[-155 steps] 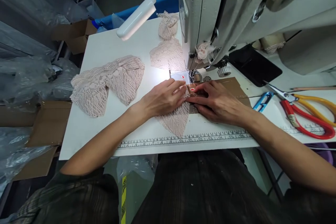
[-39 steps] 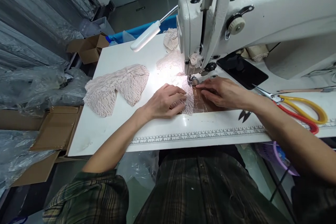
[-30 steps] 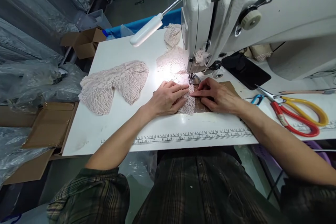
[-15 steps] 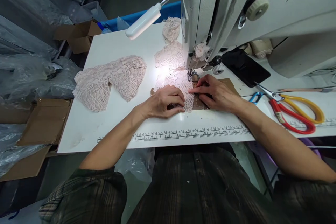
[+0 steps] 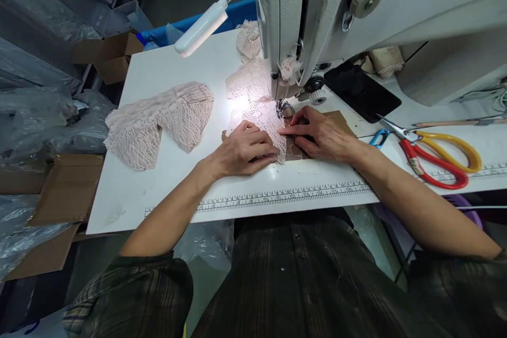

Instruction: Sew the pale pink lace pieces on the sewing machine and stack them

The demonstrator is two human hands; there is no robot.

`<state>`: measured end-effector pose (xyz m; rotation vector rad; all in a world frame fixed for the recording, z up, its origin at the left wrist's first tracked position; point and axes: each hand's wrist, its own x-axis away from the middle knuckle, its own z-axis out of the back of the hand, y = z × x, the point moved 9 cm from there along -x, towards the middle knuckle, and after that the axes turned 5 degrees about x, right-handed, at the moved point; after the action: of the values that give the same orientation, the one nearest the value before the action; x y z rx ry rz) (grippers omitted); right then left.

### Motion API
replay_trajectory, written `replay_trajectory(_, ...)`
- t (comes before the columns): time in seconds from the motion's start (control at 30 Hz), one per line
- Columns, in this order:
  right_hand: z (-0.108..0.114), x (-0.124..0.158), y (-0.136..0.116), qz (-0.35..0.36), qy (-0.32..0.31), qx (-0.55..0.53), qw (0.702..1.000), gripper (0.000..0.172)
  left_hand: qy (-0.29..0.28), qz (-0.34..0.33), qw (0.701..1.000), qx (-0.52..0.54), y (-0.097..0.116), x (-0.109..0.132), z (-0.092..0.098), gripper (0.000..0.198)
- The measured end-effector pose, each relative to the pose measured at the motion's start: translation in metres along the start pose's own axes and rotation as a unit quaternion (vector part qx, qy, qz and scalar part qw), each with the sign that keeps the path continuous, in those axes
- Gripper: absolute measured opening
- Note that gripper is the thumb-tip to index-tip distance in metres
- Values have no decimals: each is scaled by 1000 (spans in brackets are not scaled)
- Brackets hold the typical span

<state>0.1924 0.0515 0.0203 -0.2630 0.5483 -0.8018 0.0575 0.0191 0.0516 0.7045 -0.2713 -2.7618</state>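
Observation:
A piece of pale pink lace fabric (image 5: 264, 116) lies under the presser foot (image 5: 282, 110) of a white sewing machine (image 5: 273, 21). My left hand (image 5: 249, 149) rests on the lace's near left part, its thumb and bent fingers closed around the near edge. Across from it, my right hand (image 5: 317, 134) lies over a brown board (image 5: 297, 150) beside the lace. Its index finger stretches to touch the lace's right edge, while the thumb stays apart. Part of the lace is hidden beneath my left hand.
Folded lace (image 5: 158, 119) lies on the left of the white table (image 5: 122, 190). Right of my hands are a black phone (image 5: 362, 90), scissors (image 5: 433, 156) and small blue snips (image 5: 380, 138). A lit lamp (image 5: 201, 28) hangs over the table. Printed ruler marks (image 5: 273, 195) run along the front.
The whole view has shifted slightly, moving the machine and table left and up in the picture. Both hands keep nearly the same pose on the lace, close to the presser foot.

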Motion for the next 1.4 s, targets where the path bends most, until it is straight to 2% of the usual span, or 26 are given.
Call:
replay_trajectory(0.1, 2, 0, 1, 1, 5, 0, 1000, 41, -7, -14, 999, -34, 3, 0, -1, 9)
replay_trajectory(0.3, 5, -2, 5, -13, 0, -1, 1000, 41, -2, -18, 1000, -22, 3, 0, -2, 11)
replay_trajectory(0.47, 2, -1, -1, 21, -15, -1, 1000, 38, -15, -21, 1000, -10, 5, 0, -7, 11)
replay_trajectory(0.6, 3, -1, -6, 42, -6, 4, 999, 37, -9, -25, 1000, -2, 7, -4, -4, 11)
replay_trajectory(0.8, 4, -1, -7, 34, -2, 14, 999, 35, -86, -4, 996, 21, -4, -18, -9, 22)
replay_trajectory(0.97, 3, 0, -8, 36, 11, 27, 999, 36, -52, -10, 998, 28, -6, -17, -7, 21)
replay_trajectory(1.2, -1, 0, -3, -1, -15, 55, 998, 37, -31, -6, 999, 4, -5, -13, -4, 19)
replay_trajectory(1.4, -2, -4, -1, -20, -25, 78, 996, 36, 9, 2, 999, -33, -5, -13, -3, 19)
